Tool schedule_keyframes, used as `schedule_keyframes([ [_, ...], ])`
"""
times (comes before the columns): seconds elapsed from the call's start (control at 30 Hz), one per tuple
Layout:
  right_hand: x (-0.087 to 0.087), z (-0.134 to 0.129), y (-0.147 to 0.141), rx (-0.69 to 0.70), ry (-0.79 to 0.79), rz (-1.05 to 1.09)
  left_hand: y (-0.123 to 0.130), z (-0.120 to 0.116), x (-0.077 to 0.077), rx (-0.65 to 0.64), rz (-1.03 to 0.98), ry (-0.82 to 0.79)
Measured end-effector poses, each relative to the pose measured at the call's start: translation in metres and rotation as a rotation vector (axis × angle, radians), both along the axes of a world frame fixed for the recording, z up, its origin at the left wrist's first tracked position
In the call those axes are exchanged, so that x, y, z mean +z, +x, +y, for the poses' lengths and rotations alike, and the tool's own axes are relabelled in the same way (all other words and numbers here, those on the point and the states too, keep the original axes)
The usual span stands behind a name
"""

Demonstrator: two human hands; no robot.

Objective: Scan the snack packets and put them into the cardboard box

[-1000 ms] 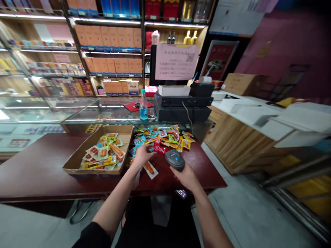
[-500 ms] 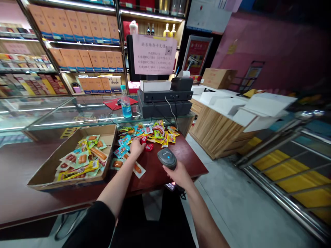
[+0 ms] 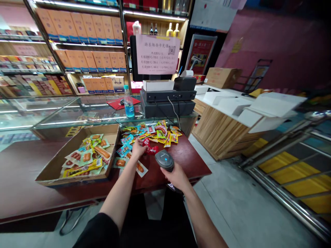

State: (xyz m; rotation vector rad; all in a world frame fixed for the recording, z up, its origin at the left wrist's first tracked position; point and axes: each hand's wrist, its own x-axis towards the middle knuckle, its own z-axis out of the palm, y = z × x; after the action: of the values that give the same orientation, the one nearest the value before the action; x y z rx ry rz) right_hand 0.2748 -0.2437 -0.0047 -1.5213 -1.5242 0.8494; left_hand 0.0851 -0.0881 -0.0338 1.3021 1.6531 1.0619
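In my left hand (image 3: 139, 149) is the edge of a red snack packet (image 3: 146, 142), pinched just above the table. Another red part (image 3: 153, 150) lies right beside it; whether it is a separate packet I cannot tell. My right hand (image 3: 176, 175) is wrapped round the grip of a dark grey barcode scanner (image 3: 163, 159) with a lit blue spot on top. Its head is close to the red packet, on the near right. Behind my left hand spreads a loose pile of small snack packets (image 3: 160, 131). A packaged sausage (image 3: 140, 167) lies by my left forearm.
An open cardboard box (image 3: 49, 173) with several sausage packets stands on the dark red table (image 3: 191, 156) at left. Behind are a glass counter (image 3: 62, 119), a blue-liquid bottle (image 3: 128, 105) and a till (image 3: 169, 106). Metal railing (image 3: 287, 193) runs along the right.
The red packet has turned in my left hand and shows a pale printed patch. The scanner has moved slightly left, closer to it. The whole view has shifted a little.
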Motion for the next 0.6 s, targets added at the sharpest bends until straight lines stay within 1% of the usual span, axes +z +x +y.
schedule_keyframes([
  [0.1,-0.001,0.000,-0.006,-0.015,-0.030,0.024,-0.002,-0.014,-0.001,0.035,-0.389,-0.080],
  [0.17,0.000,0.000,-0.009,-0.025,-0.037,0.041,-0.004,-0.023,0.000,0.034,-0.549,-0.112],
  [0.23,0.001,0.001,-0.011,-0.026,-0.039,0.047,-0.006,-0.029,0.002,0.042,-0.645,-0.113],
  [0.37,0.006,0.000,-0.012,-0.014,-0.011,0.023,-0.008,-0.031,0.005,0.052,-0.730,-0.065],
  [0.6,0.009,-0.001,-0.013,-0.013,0.004,0.013,-0.008,-0.030,0.005,0.038,-0.714,-0.038],
])
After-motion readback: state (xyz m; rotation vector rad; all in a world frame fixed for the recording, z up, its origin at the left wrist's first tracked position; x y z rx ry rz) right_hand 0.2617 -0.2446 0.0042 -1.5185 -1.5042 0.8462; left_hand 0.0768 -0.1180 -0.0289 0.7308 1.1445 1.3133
